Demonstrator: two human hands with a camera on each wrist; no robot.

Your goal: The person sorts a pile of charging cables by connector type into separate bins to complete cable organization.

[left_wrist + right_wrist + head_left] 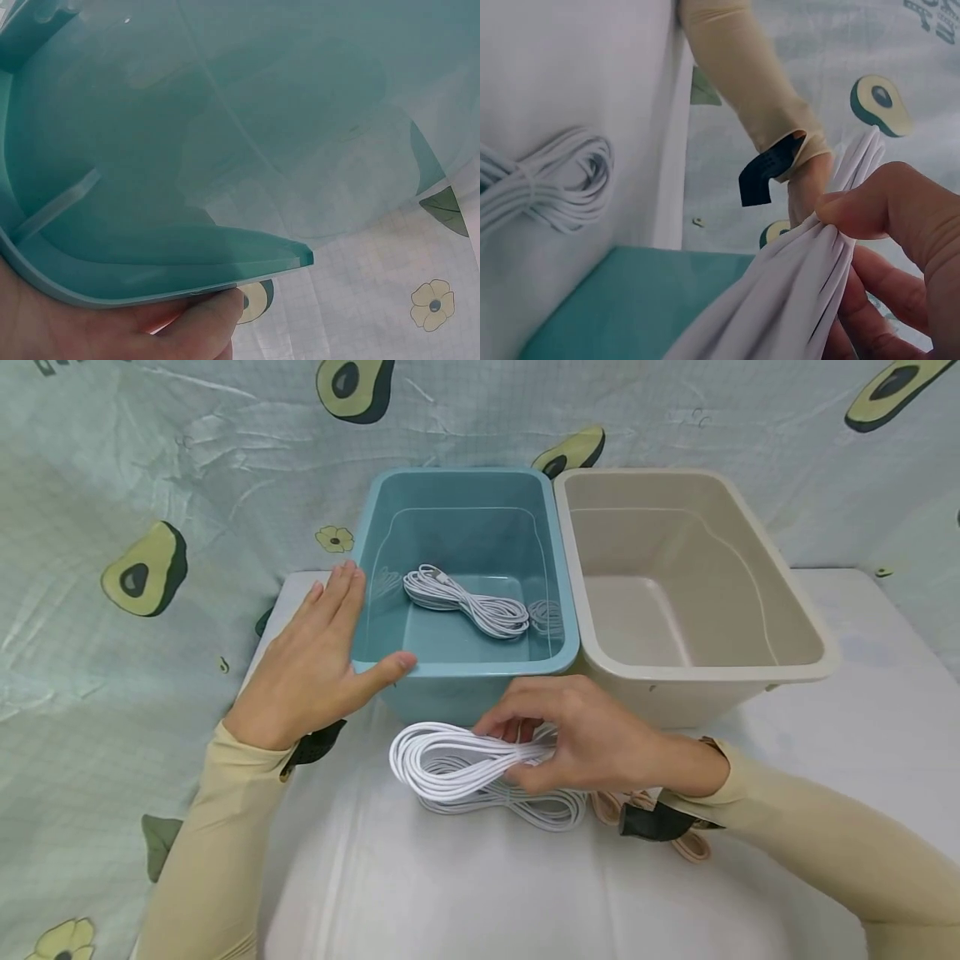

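Note:
Between thumb and fingers, my right hand [592,735] pinches a bundled white cable [427,764] in front of the blue bin [487,670]. The right wrist view shows that pinch at the bundle's strands [791,274]. Below the held bundle, a second coiled white cable [558,817] lies on the table, partly covered by it. My left hand [300,664] lies along the blue bin's left rim with its fingers extended and the thumb over the front corner. Inside that bin is another white cable bundle [480,606], tied in the middle.
A beige bin [697,673] stands against the blue bin's right side. Under my right wrist, a peach-coloured cable [692,846] lies on the white-covered table [480,893], partly hidden. A curtain [247,468] with avocado prints hangs behind and at the left.

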